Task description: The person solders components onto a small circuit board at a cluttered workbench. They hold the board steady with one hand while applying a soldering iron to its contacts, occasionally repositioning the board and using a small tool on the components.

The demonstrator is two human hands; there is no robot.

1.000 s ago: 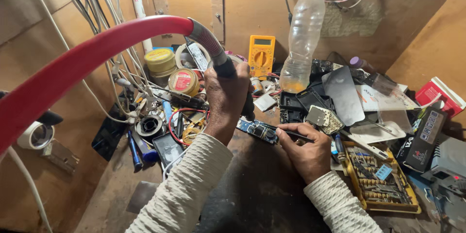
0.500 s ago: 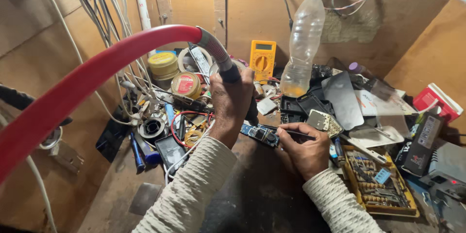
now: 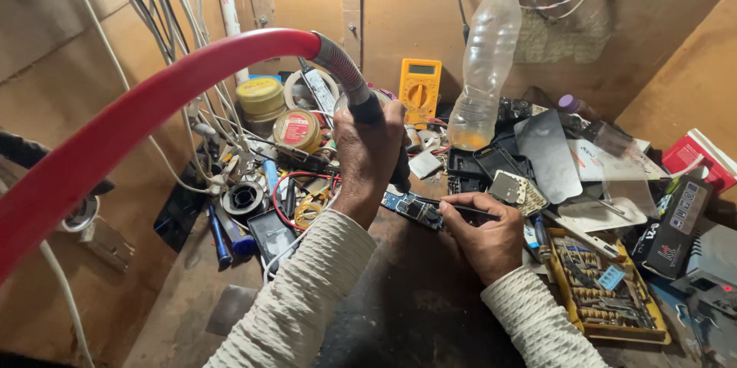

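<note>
Left hand (image 3: 368,157) is clamped on the black handle of the hot-air wand (image 3: 367,111). Its nozzle points down at the small blue circuit board (image 3: 413,207), frame centre. The red hose (image 3: 153,107) arcs to the lower left. Right hand (image 3: 484,234) pinches thin tweezers (image 3: 461,209), tip on the board's right end. Board long axis runs left-right, between both hands. The yellow tray (image 3: 606,299) at lower right holds screwdriver bits. The clear bottle (image 3: 484,61) at upper centre has yellowish liquid at the bottom.

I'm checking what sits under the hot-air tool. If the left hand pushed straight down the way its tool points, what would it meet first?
Most likely the small blue circuit board, just below the left hand and its black handpiece. How much gap remains is unclear from this angle.
</note>
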